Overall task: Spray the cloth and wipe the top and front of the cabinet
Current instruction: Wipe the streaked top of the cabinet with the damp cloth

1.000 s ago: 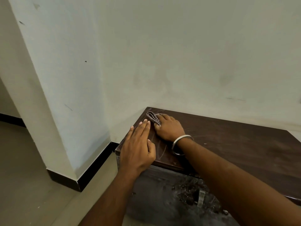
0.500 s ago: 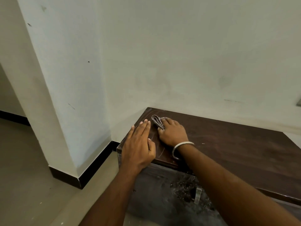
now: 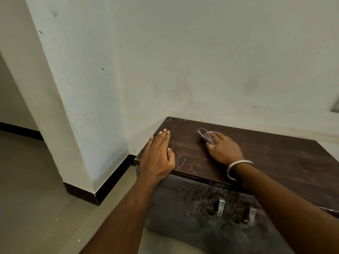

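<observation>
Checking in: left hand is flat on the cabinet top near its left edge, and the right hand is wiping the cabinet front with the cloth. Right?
Not quite. The head view shows the right hand pressing the cloth on the cabinet top, not its front. The left hand is flat on the top near the left edge, as you said.

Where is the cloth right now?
In the head view, the cloth lies on the cabinet top near its back left corner, pressed under the right hand.
</observation>
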The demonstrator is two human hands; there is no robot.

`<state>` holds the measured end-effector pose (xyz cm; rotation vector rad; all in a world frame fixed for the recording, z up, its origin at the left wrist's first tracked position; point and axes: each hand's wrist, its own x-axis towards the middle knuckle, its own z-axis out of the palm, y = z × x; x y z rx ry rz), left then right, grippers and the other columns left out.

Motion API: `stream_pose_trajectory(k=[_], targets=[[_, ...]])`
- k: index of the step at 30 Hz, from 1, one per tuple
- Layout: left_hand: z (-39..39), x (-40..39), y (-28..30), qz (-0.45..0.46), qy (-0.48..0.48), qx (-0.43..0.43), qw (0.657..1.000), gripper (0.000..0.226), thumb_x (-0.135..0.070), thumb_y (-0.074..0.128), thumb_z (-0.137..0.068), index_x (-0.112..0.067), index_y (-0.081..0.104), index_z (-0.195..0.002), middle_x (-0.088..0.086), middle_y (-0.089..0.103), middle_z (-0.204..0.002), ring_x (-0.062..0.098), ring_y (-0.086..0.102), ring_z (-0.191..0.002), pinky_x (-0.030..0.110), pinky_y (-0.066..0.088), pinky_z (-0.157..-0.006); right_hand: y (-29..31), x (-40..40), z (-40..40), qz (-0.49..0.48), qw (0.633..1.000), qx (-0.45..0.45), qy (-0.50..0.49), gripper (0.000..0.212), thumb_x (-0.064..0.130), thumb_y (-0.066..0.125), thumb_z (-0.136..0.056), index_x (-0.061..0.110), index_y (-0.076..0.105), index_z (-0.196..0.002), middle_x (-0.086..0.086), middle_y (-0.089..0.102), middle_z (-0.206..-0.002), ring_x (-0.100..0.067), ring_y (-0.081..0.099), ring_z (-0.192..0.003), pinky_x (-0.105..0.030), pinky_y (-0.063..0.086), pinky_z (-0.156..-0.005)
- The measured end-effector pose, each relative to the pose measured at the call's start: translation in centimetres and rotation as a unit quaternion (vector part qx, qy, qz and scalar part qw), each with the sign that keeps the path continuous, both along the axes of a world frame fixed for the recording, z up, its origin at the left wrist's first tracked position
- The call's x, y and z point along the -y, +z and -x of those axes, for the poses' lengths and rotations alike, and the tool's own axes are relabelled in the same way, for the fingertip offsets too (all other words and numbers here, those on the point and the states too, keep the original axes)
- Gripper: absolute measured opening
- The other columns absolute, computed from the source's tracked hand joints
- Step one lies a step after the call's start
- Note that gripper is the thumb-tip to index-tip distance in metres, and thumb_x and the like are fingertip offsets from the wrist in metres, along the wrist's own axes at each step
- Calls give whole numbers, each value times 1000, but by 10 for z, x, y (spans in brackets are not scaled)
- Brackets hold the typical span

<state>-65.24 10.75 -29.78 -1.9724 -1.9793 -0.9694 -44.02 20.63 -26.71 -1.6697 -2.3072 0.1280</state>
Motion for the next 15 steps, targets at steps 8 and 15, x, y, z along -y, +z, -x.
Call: stream_pose_trajectory(k=[8, 15], targets=[[1, -2, 0, 8, -4, -3, 1000, 64, -30, 26, -88, -12, 27, -150, 0, 25, -157, 10, 18, -145, 30, 6, -121, 3, 3, -51, 34, 993, 3, -116, 57, 44, 35, -96, 26, 29, -150, 1, 25, -159, -27, 27, -144, -41, 24, -118], [28, 8, -3, 34, 31, -26, 999, 65, -29, 28, -87, -9, 30, -149, 4, 31, -155, 15, 26, -143, 37, 8, -121, -1, 73, 32, -13, 999, -12, 40, 57, 43, 37, -96, 24, 31, -150, 1, 31, -157, -22, 31, -142, -38, 25, -117]])
